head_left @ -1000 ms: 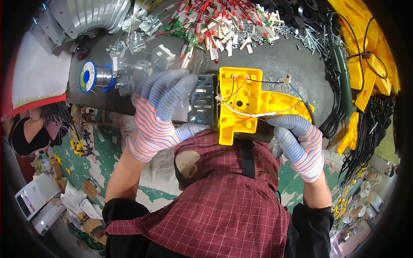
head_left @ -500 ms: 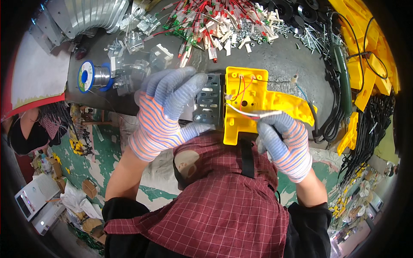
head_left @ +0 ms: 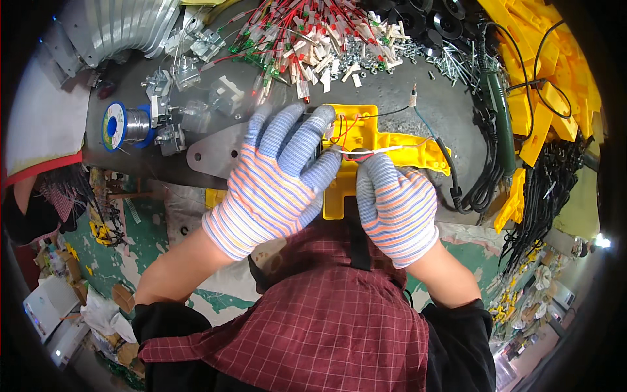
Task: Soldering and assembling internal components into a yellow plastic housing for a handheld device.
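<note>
A yellow plastic housing half, its hollow side up, lies in front of me at the bench edge. Red and black wires run inside it, and a thin white wire or sleeve crosses its middle. My gloved left hand is closed over the housing's left end, fingers across it, one fingertip by the white wire's left end. It hides the black slotted part there. My gloved right hand pinches at the wires over the housing's lower middle; its fingertips partly cover them. A grey plate with round holes sticks out left of my left hand.
A solder spool and clear switch-like parts sit at left. Beyond are heaped red and green wired parts, nuts and screws. At right lie a green-handled tool, black cords and piled yellow housings.
My left hand has slid right over the black slotted part onto the housing. The right hand has come left, closer to the wires' inner end. The view has shifted slightly.
</note>
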### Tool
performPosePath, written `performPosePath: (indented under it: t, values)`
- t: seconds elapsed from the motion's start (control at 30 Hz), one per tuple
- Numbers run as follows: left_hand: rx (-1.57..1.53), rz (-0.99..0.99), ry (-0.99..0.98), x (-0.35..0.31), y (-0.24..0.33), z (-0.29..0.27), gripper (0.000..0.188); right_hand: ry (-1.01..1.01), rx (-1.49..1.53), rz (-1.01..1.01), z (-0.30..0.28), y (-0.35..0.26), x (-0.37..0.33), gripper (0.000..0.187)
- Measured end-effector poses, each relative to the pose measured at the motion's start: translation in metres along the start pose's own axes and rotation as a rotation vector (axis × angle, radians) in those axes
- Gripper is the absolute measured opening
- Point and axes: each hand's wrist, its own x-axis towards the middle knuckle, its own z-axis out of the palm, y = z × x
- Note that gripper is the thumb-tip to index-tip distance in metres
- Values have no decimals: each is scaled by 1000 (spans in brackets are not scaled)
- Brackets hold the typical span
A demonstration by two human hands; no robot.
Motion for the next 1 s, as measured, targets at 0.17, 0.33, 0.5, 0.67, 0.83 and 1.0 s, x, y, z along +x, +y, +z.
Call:
performPosePath:
  t: [0.17, 0.33, 0.5, 0.67, 0.83, 1.0]
  values:
    - [-21, -13, -14, -1, -2, -1, 47, -6, 126, 80, -7, -9, 8, 24]
    - [-33, 5, 13, -3, -7, 2, 47, -59, 264, 128, -15, -15, 7, 26]
    - [-33, 11, -5, -1, -5, -1, 46, -93, -68, 61, -15, -28, 10, 17]
    - [124, -72, -145, 3, 2, -3, 36, -219, -118, 82, -22, -40, 20, 28]
    - [-134, -278, -233, 3, -1, -2, 29, -348, 932, 505, -31, -42, -12, 57]
    - [75, -86, -161, 4, 1, -5, 28, -293, 1722, 779, -17, -70, -48, 90]
